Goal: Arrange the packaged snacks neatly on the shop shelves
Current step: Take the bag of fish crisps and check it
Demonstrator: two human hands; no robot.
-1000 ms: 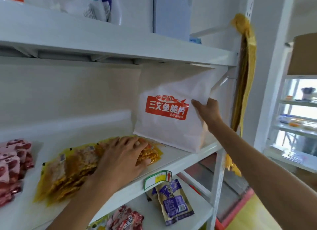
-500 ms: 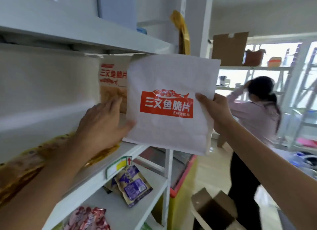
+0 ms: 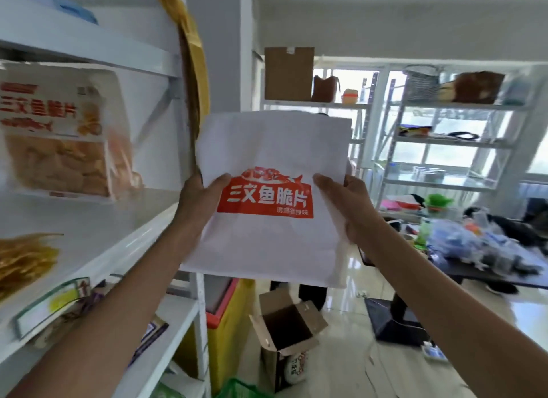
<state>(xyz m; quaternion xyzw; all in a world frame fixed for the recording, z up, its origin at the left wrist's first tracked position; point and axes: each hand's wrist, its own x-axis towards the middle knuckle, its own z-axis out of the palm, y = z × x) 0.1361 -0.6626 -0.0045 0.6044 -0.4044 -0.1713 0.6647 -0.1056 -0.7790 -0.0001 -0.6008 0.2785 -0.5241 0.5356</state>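
A white snack bag (image 3: 272, 148) with a red label hangs upright in the air, off the right end of the white shelf (image 3: 98, 234). My left hand (image 3: 198, 202) grips its left edge with the thumb over the front. Along the bag's right edge, my right hand (image 3: 347, 207) pinches it the same way. Standing on the shelf at the left is another snack pack (image 3: 59, 130) with the same red lettering and a clear window. A yellow packet (image 3: 23, 258) lies flat on the shelf at the far left.
An open cardboard box (image 3: 284, 332) sits on the floor below the bag, beside a yellow and red chest (image 3: 228, 323). Metal racks (image 3: 444, 136) with boxes and bags stand at the back. A dark table (image 3: 489, 267) with clutter is at the right.
The white bag has come off the shelf and out to the right, now held in the air by both hands. My left hand left the shelf packets and took the bag's left edge.
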